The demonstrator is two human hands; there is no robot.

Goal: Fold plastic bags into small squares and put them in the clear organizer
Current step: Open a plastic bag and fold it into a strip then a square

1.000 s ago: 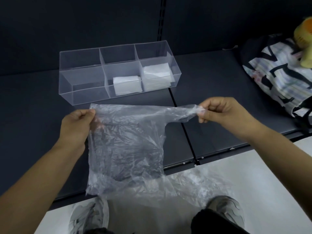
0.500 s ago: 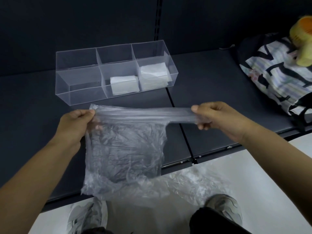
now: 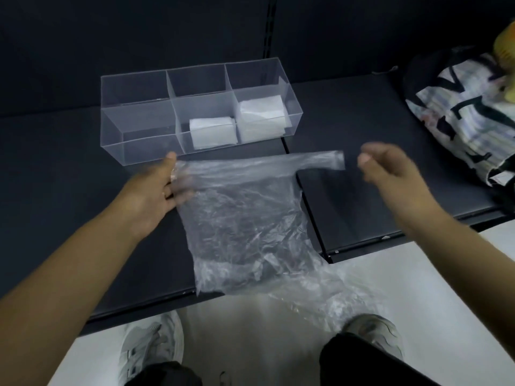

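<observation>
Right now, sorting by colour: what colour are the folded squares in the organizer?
The folded squares are white, seen in head view.

**A:** What sort of place is this?

**B:** It looks like a shop aisle or a stockroom. A dark metal display shelf (image 3: 362, 168) runs across the view, built from separate boards that meet at a narrow seam (image 3: 317, 232).

**A:** What else suggests that?

**B:** Behind the shelf rises a dark back panel (image 3: 139, 32) with a slotted upright strip (image 3: 269, 26), as on shop racking. Below the shelf's front edge lies a pale, smooth floor (image 3: 423, 288), where the person's grey trainers (image 3: 152, 346) stand. A patterned bag (image 3: 457, 115) and a yellow plush toy (image 3: 505, 43) sit at the shelf's right end.
</observation>
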